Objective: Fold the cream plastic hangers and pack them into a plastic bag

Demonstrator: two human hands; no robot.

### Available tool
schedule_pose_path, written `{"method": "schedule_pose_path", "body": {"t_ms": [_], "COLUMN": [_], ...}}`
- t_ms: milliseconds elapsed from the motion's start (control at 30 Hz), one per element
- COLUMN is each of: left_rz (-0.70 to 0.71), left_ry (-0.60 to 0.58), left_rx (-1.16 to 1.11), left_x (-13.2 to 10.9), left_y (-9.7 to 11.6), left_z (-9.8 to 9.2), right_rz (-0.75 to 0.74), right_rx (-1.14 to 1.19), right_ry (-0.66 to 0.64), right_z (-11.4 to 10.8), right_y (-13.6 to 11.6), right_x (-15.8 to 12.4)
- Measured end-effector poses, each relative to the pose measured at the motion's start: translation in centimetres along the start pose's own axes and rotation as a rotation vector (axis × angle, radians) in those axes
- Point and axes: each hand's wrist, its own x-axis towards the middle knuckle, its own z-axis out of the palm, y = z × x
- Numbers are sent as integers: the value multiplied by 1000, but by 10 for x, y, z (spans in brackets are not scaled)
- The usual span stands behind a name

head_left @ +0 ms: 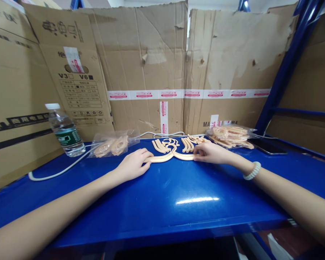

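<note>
Two curved, beige moulded strips lie end to end on the blue table, meeting in the middle. My left hand (135, 162) pinches the outer end of the left strip (162, 158). At the far end of the right strip (183, 156), my right hand (209, 152) has its fingers closed on it. Just behind the joint stands a small curled beige piece (173, 147). Farther back are a group of short curved strips (159, 146) on the left and another group (187, 143) on the right, partly behind my right hand.
A clear bag of beige pieces (112, 145) lies left, a fuller bag (230, 135) right. A water bottle (66, 133) stands at the left, by a white cable (56, 177). A phone (269, 147) lies right. Cardboard sheets (146, 65) wall the back; a blue post (284, 61) rises right.
</note>
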Motion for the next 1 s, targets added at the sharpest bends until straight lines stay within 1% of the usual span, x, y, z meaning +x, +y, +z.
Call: {"method": "schedule_pose_path", "body": {"t_ms": [133, 333, 467, 600, 700, 867, 1000], "left_rz": [-5, -11, -15, -10, -12, -37, -37], "left_ry": [12, 28, 32, 35, 36, 18, 6], "left_rx": [-3, -20, -44, -72, -100, -150, -168], "left_x": [0, 0, 2, 4, 5, 6, 6], "left_y": [0, -2, -8, -13, -15, -16, -17], "left_z": [0, -2, -4, -5, -4, -1, -2], "right_rz": [7, 26, 33, 22, 8, 1, -4], "right_rx": [7, 8, 20, 35, 47, 49, 41], "right_ry": [12, 52, -6, -89, -125, -144, -143], "right_z": [-5, -21, -27, -26, -23, -17, -13], "right_y": [2, 12, 19, 21, 20, 19, 19], "right_x": [-1, -6, -8, -8, -7, -5, -4]}}
